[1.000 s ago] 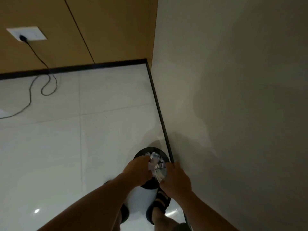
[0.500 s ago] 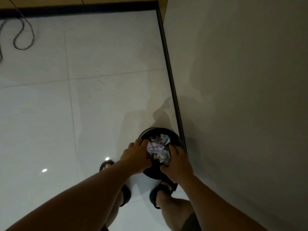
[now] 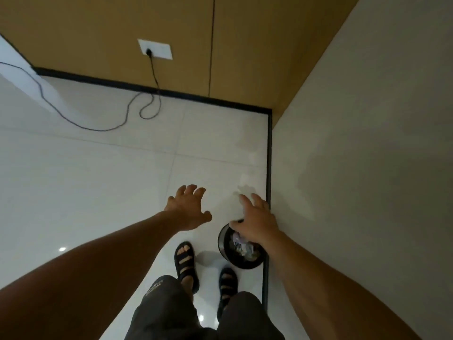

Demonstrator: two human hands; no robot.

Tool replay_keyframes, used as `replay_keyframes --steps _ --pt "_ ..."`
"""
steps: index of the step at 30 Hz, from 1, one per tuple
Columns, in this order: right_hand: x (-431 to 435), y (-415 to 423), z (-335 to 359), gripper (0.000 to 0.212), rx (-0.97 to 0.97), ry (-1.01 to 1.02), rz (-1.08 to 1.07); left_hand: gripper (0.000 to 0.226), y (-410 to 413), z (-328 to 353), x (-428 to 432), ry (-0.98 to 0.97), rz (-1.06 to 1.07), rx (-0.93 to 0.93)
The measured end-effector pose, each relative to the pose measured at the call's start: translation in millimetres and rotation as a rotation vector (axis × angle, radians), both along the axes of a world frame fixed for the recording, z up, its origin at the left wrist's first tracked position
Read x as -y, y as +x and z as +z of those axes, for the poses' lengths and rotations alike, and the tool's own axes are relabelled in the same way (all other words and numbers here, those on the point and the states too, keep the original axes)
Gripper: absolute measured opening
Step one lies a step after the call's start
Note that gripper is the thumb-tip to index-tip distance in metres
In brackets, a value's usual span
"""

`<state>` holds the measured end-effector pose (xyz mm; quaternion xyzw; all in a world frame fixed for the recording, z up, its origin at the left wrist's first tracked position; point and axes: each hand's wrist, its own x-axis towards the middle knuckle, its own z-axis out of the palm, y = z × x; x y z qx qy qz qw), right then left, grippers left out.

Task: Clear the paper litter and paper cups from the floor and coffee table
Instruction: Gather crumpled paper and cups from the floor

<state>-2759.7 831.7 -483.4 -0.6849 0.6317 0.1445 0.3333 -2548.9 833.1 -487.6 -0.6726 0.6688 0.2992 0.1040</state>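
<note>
A small round black bin stands on the white floor against the right wall, with crumpled paper litter inside it. My right hand hovers above the bin's far rim with its fingers spread and holds nothing. To the left of the bin, my left hand is raised with splayed fingers and is also empty. Part of the bin is hidden by my right wrist.
My two feet in black sandals stand just before the bin. A grey wall runs along the right, and a brown panelled wall with a socket lies ahead. A black cable loops over the floor tiles.
Both hands have let go of the paper wad, which now lies in the bin, and have lifted away with fingers spread. My view has risen and tilted toward the far wall.
</note>
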Motion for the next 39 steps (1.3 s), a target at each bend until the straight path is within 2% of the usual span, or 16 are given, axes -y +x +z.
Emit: replay_keyframes --steps 9,16,20,32,39 --pt "-19.8 94.9 110.6 0.089 -0.053 -0.199 0.53 0.078 75.0 100.8 -137.0 -0.143 0.467 0.07" --pt "-119.0 207.8 157.8 0.088 -0.02 -0.289 0.951 0.075 128.0 150.4 -301.2 -0.25 0.91 0.128" --pt "-218.7 281.2 175.0 0.087 0.054 -0.321 1.199 0.073 162.4 171.6 -420.7 -0.314 1.183 0.184" --pt "-615.5 434.0 178.0 0.084 0.227 -0.299 1.765 0.076 192.2 170.8 -838.0 -0.231 1.781 0.324" --pt "-811.5 476.2 174.2 0.083 0.307 -0.272 2.043 0.076 176.7 174.8 -1002.3 -0.211 2.045 0.36"
